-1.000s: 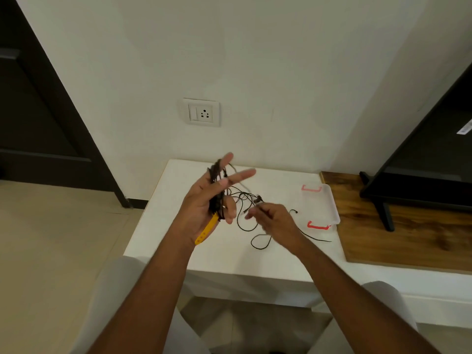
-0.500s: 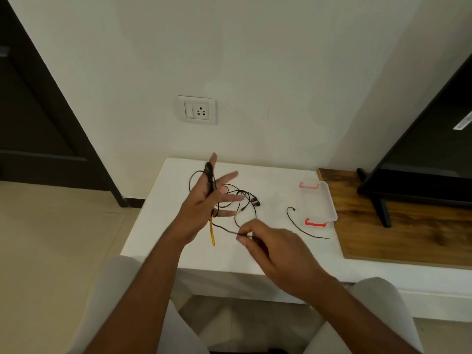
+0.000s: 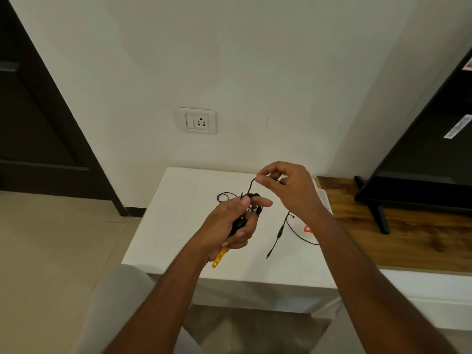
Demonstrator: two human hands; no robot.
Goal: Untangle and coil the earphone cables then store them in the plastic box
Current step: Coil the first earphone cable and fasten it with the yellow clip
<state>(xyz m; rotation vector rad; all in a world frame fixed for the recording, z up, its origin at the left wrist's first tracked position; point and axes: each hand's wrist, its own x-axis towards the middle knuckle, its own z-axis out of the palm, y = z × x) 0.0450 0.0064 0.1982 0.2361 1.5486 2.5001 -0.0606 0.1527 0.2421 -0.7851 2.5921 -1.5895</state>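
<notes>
My left hand point(image 3: 229, 221) grips a bundle of black earphone cable point(image 3: 251, 200) over the white table point(image 3: 178, 226), and a yellow strap point(image 3: 219, 258) sticks out below the palm. Higher and to the right, my right hand point(image 3: 291, 190) pinches a strand of that cable, which runs down to the bundle. A second black cable point(image 3: 279, 232) lies loose on the table under my right wrist. The clear plastic box point(image 3: 324, 198) with a red clip point(image 3: 307, 229) stands at the table's right edge, mostly hidden behind my right forearm.
A wooden board point(image 3: 396, 238) lies right of the table, with a black TV and its stand point(image 3: 383, 218) on it. A wall socket point(image 3: 196, 121) is on the wall behind. A dark door point(image 3: 38, 123) stands at the left. My knees are below the table's front edge.
My left hand has dropped and closed its spread fingers around the cable bundle. My right hand has swung from near the table's front edge up and to the right, pulling the strand with it.
</notes>
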